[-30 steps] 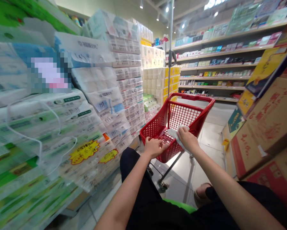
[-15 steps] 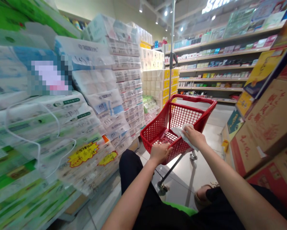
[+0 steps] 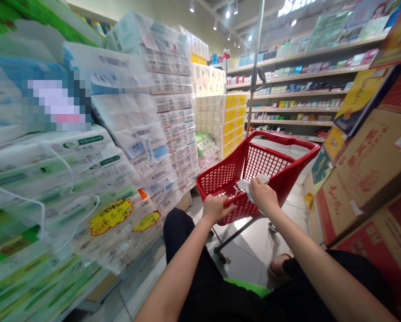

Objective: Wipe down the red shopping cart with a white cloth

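A red plastic shopping cart (image 3: 280, 172) stands in a shop aisle right in front of me. My left hand (image 3: 215, 208) grips the cart's near rim, fingers curled over the edge. My right hand (image 3: 263, 196) is closed on a white cloth (image 3: 251, 184) and presses it against the inside of the near rim. The cart's mesh basket shows nothing else inside. My knees in dark clothing are below the hands.
Tall stacks of wrapped tissue packs (image 3: 126, 134) line the left side. Brown cardboard boxes (image 3: 371, 174) lean in on the right. Shelves of small goods (image 3: 297, 89) run across the back. A thin metal pole (image 3: 255, 67) rises behind the cart. Grey tiled floor (image 3: 254, 250) lies under the cart.
The cart has swung slightly to the right and both hands have moved with it. The right hand with the cloth has slid back down along the rim.
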A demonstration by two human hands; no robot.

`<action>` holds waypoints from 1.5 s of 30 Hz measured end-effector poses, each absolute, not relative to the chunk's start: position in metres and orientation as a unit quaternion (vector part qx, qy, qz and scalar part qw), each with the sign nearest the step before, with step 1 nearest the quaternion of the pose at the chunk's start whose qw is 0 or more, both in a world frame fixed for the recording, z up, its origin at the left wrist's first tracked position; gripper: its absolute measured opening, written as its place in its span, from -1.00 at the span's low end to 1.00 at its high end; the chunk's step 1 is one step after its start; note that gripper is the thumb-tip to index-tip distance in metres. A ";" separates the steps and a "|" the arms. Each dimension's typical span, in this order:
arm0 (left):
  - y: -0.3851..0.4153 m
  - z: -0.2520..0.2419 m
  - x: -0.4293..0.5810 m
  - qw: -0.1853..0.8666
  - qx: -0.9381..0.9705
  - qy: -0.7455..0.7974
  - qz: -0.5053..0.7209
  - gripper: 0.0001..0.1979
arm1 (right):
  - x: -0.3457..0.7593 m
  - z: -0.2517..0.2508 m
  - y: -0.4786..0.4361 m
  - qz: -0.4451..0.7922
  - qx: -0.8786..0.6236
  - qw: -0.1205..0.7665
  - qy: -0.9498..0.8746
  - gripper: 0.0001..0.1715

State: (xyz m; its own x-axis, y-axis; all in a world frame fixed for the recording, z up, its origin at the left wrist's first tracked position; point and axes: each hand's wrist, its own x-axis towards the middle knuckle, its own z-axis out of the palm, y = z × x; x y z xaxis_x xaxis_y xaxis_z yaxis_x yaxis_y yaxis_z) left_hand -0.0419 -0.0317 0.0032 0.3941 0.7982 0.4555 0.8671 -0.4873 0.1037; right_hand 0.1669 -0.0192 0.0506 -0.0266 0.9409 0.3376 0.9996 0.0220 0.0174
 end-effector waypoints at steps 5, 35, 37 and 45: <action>-0.029 0.004 -0.044 0.079 -0.831 -0.504 -0.222 -0.57 | 0.138 0.051 -0.043 -0.137 -0.645 0.077 -0.748 -0.59; -0.025 0.010 -0.047 0.033 -0.869 -0.444 -0.214 -0.57 | 0.178 0.032 -0.068 -0.119 -0.584 0.174 -0.784 -0.56; -0.024 0.008 -0.048 0.039 -0.869 -0.445 -0.212 -0.55 | 0.211 0.038 -0.064 -0.138 -0.603 0.165 -0.768 -0.55; -0.022 0.004 -0.047 0.037 -0.865 -0.445 -0.229 -0.58 | 0.319 0.062 -0.057 -0.204 -0.678 0.294 -0.642 -0.55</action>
State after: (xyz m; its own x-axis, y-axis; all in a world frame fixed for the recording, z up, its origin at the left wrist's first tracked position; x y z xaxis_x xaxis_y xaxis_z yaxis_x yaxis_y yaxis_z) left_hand -0.0470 -0.0222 0.0043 0.4996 0.7528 0.4285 0.7864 -0.6016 0.1401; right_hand 0.3185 -0.0567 0.0617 0.0921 0.7507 0.6541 0.9906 -0.0021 -0.1371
